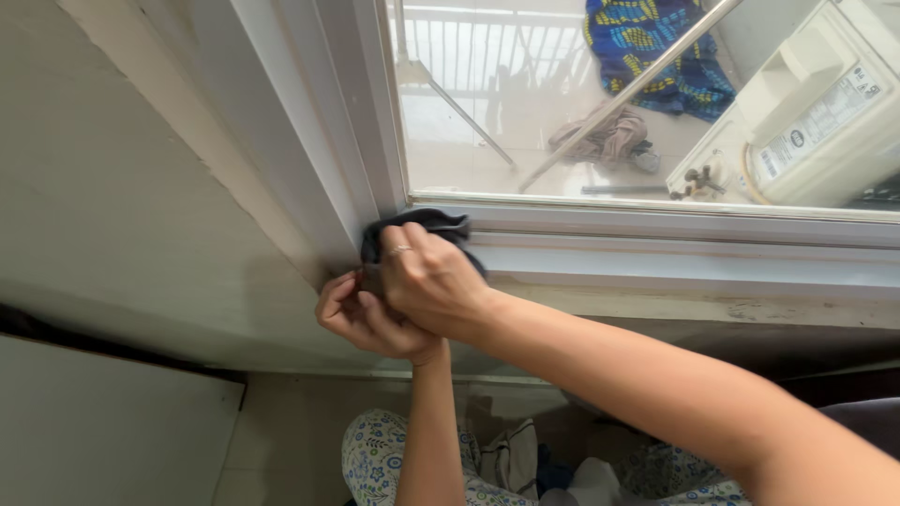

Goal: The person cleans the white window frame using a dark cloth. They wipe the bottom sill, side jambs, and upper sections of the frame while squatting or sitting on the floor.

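The right forearm (656, 375) lies nearest the camera, reaching in from the lower right edge and running up and left across the picture toward the corner of a white window frame (656, 245). It ends in the right hand (427, 276), knuckles up, a thin ring on one finger, its fingers curled down over a dark grey cloth (427, 225). The cloth is bunched under the fingertips and pressed into the corner where the frame's bottom rail meets its upright post; part of it shows above and to the right of the knuckles, the rest is hidden under the palm. The left hand (361, 319) comes straight up from the bottom of the picture and sits just below and left of the right hand, touching it. Its fingers are clenched, thumb toward the frame's corner, and it seems to pinch the lower edge of the cloth, though the right hand covers the contact and I cannot tell for sure. Below the arms, floral-print trousers (375, 459) show. Through the glass, a white air-conditioner unit (825, 112) and a blue and yellow patterned fabric (656, 42) lie outside.
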